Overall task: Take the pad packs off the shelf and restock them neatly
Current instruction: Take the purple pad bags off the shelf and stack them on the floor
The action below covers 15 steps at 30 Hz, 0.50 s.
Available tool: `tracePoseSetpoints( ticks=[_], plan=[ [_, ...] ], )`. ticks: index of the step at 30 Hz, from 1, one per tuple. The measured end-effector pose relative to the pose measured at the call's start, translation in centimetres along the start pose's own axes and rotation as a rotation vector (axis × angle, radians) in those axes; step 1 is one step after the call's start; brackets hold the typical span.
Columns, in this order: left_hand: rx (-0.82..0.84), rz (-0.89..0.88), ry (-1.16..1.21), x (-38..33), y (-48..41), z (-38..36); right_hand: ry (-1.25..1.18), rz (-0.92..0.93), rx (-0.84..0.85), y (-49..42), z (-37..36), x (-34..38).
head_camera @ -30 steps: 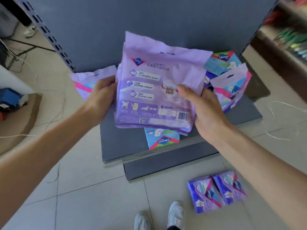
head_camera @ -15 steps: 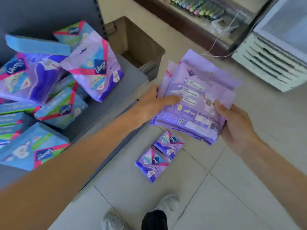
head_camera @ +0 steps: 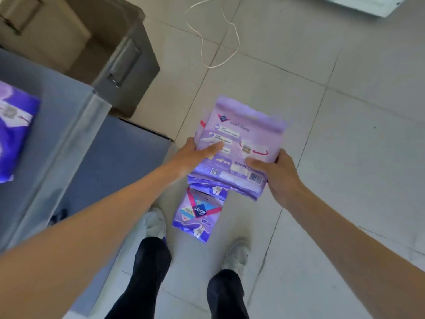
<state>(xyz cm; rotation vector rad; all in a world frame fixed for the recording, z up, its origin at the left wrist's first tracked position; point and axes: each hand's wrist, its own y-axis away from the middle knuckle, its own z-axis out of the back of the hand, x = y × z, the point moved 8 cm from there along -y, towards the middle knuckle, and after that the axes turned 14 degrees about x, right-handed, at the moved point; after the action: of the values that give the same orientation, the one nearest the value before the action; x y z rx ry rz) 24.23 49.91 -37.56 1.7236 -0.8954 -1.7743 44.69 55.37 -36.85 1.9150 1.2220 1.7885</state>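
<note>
Left hand (head_camera: pixel 195 155) and right hand (head_camera: pixel 279 178) grip the pad packs (head_camera: pixel 243 137); advise lowering them level, squared beside the floor pack (head_camera: pixel 198 215).

Shelf pack (head_camera: pixel 14 134) cut off left, floor pack (head_camera: pixel 198 214) half-hidden (under held packs (head_camera: pixel 243 132))

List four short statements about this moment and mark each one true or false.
1. The left hand and right hand both hold the stack of lilac packs. True.
2. The stack rests on the shelf. False: it is held over the floor, right of the shelf.
3. A single pack lies on the floor by the shoes. True.
4. The cord on the floor is black. False: it is white.
</note>
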Motion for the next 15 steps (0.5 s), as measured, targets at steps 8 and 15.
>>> tracePoseSetpoints(
  ticks=[8,15],
  plan=[
    [0.133,0.099,0.031,10.7,-11.3,1.1,0.021,-0.093,-0.066,-8.3,1.2,-11.8],
    [0.209,0.140,0.036,17.6,-17.8,-0.1,0.044,-0.128,-0.106,-13.4,2.4,-20.2]
  ],
)
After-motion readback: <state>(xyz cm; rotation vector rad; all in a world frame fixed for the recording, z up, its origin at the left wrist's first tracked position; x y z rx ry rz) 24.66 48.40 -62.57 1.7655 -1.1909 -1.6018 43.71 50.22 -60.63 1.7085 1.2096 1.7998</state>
